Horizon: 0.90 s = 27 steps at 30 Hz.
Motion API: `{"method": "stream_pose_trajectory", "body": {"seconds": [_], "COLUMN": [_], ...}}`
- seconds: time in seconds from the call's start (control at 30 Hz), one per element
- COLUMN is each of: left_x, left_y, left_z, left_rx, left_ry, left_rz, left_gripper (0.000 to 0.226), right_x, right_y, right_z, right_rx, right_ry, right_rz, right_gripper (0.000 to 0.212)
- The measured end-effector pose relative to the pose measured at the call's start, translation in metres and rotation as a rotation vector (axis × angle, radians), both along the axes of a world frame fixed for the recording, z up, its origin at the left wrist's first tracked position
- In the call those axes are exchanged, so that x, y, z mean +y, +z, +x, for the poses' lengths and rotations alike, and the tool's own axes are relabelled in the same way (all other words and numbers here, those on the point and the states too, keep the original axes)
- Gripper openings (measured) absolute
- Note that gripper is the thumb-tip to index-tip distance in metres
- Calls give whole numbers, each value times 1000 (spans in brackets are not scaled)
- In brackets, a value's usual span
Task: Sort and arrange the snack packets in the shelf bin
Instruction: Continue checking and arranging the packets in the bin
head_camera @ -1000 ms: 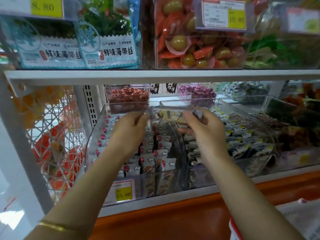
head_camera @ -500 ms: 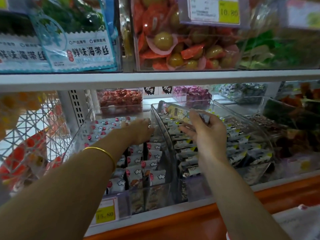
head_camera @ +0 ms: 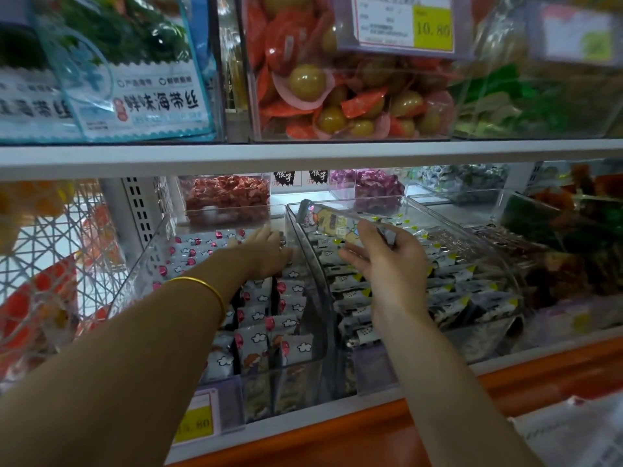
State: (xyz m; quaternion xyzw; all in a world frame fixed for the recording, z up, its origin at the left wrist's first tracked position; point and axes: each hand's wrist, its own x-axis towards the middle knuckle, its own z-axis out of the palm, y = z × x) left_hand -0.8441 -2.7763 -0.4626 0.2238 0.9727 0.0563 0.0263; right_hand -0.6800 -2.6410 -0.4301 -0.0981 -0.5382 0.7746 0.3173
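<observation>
Our right grip (head_camera: 387, 267) pinches a yellow-and-grey snack packet (head_camera: 332, 221) between thumb and fingers, holding it over the back of the right clear bin (head_camera: 387, 199) of black-and-white packets (head_camera: 472, 298). Our left grip (head_camera: 266, 251) lies with fingers stretched out on the cloud-print packets (head_camera: 256, 345) in the left clear bin (head_camera: 161, 241).
</observation>
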Motion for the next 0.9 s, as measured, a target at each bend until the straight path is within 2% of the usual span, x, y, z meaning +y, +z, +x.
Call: {"method": "stream_pose_trajectory", "body": {"seconds": [0.17,0.37,0.5,0.6,0.67,0.73,0.9], "left_x": [0,0,-7,-12,-15,-16,-25], "left_y": [0,15,17,14,12,13,15], "left_z": [3,23,37,43,46,51,70], "left_rx": [-20,18,42,29,28,33,75], "left_ry": [-8,-56,-92,-90,-87,-87,-34], "left_rz": [-25,-37,-22,-33,-50,-31,54], "left_gripper": [62,42,41,47,51,50,49], "right_x": [-2,-6,-12,-17,-22,-28,-40], "right_y": [-1,2,14,24,27,29,27], "right_z": [0,-6,-33,-68,-92,-113,-142], "right_rx": [-24,-15,3,16,-10,-97,-264], "right_ry": [21,43,-85,-41,-28,-50,-11], "right_rz": [8,126,572,968,1261,1543,1948], "right_gripper": [24,28,21,10,13,25,32]}}
